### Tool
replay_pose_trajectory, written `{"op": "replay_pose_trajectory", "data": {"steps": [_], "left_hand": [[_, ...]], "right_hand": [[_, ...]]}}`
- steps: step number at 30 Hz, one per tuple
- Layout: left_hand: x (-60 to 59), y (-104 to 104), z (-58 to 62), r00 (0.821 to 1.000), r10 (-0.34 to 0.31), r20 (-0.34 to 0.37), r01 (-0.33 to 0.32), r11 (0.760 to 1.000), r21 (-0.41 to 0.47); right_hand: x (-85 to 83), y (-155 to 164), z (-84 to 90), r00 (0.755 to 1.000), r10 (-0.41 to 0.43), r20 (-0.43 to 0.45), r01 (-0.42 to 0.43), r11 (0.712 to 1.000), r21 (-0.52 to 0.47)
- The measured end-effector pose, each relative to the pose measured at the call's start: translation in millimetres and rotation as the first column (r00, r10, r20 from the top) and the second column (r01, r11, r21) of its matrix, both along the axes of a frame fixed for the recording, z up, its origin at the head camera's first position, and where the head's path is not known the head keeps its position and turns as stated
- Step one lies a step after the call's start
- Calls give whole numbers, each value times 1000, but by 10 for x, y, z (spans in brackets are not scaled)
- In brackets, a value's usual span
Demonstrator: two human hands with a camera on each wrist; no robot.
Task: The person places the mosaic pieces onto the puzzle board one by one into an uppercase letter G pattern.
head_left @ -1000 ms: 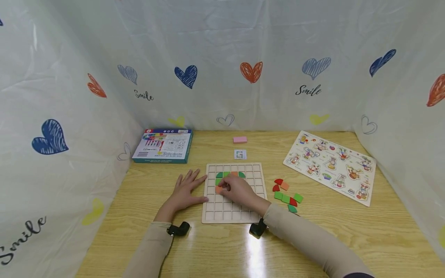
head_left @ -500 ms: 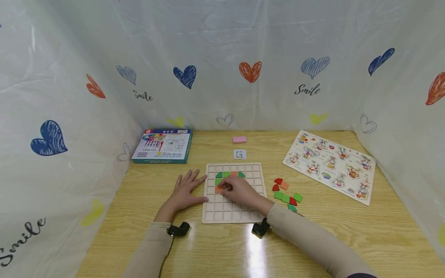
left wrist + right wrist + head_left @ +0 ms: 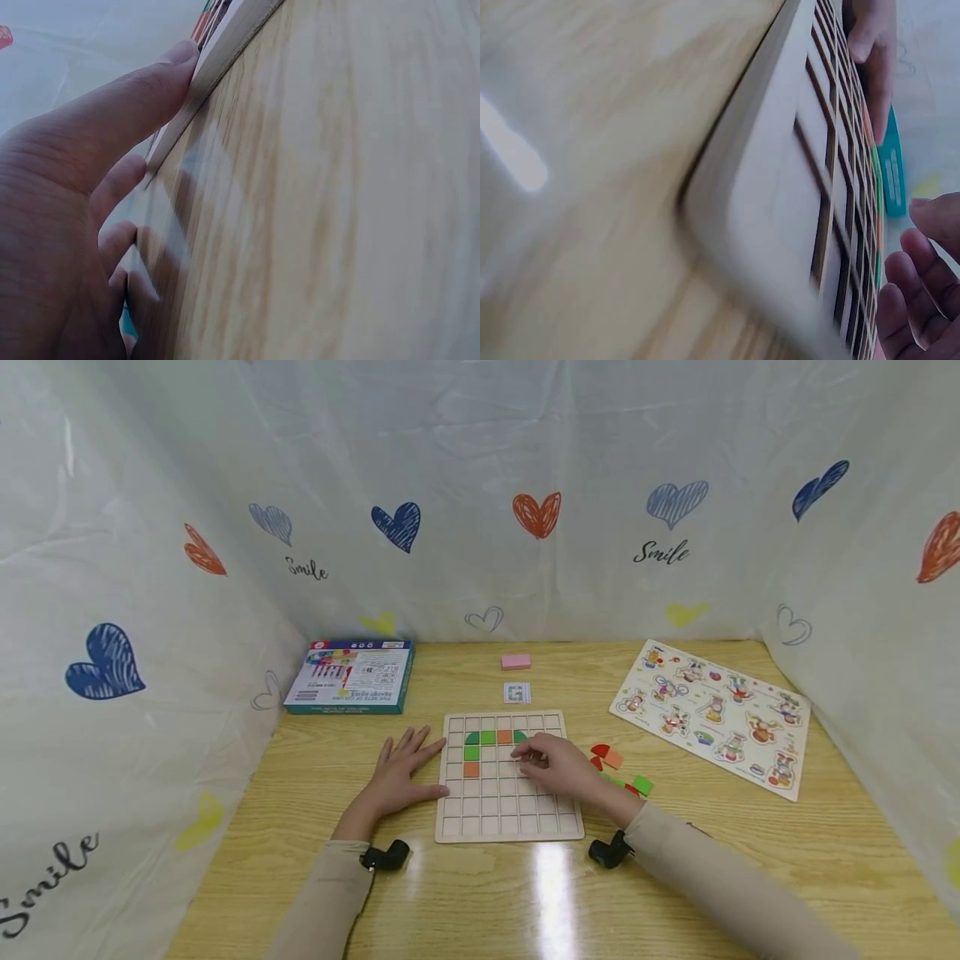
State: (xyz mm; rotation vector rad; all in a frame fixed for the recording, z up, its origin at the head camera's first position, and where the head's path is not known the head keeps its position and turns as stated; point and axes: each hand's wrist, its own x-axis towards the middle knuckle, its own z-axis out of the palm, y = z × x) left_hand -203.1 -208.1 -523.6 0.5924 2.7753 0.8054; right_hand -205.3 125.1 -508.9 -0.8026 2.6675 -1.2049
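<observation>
A wooden grid board (image 3: 510,828) lies flat on the table. Its far row holds a dark green rounded tile (image 3: 472,738), a green square, an orange square (image 3: 505,737) and another dark green rounded tile. Down the left column sit a green square (image 3: 472,752) and an orange square (image 3: 471,769). My left hand (image 3: 397,781) is spread on the table, thumb and a fingertip touching the board's left edge. Over the board's right half hovers my right hand (image 3: 558,768), fingers loosely bent. The right wrist view shows nothing between its thumb and fingers.
Right of the board lie loose tiles, including a red one (image 3: 600,750), an orange one (image 3: 613,759) and a green one (image 3: 642,786); my right arm partly covers them. Behind are a pattern card (image 3: 517,693), a pink block (image 3: 516,662), a box (image 3: 348,677) and an animal puzzle board (image 3: 712,718).
My right hand has left the left-column orange square and moved right across the board, uncovering the tiles there. The left hand has stayed in place.
</observation>
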Motion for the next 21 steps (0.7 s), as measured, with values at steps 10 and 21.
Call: {"op": "replay_pose_trajectory", "data": {"steps": [10, 21], "left_hand": [[3, 1, 6, 1000, -1, 0, 1, 1000, 8], [-1, -2, -9, 1000, -3, -7, 3, 1000, 7]], "right_hand": [[70, 721, 25, 990, -138, -16, 139, 989, 49], [250, 1077, 5, 980, -199, -1, 199, 975, 99]]}}
